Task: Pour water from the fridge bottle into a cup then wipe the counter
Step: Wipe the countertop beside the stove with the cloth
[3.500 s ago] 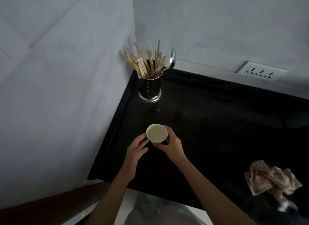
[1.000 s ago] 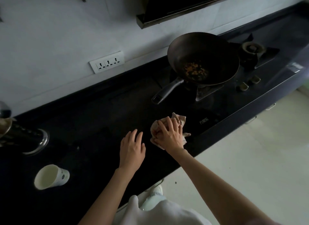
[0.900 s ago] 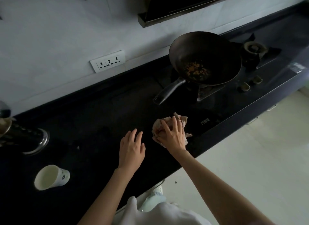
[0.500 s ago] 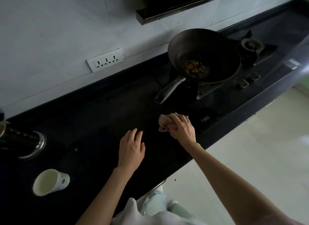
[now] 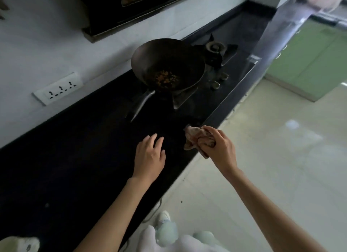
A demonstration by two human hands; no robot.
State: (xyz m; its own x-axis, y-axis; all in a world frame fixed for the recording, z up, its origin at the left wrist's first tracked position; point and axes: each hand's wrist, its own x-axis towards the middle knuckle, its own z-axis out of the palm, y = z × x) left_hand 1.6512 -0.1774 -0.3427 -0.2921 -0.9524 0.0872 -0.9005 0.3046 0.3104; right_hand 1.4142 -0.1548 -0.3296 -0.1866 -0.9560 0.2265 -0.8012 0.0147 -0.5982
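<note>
Bunching up as a crumpled pinkish cloth (image 5: 195, 137) inside the curled fingers (image 5: 212, 134) of the right hand (image 5: 218, 148), hanging at the front edge of the black counter (image 5: 78, 158), part over the counter and part over the pale floor (image 5: 272, 158). Lying palm-down just left of those fingers on the counter: the left hand (image 5: 150, 158), fingers slightly spread, holding nothing. Sitting beyond both sets of fingertips on the stove (image 5: 216, 77): a dark wok (image 5: 167, 64) with food scraps, its handle angling back toward the left hand, with the white cup (image 5: 18, 244) peeking in at the lower left corner, well apart.
</note>
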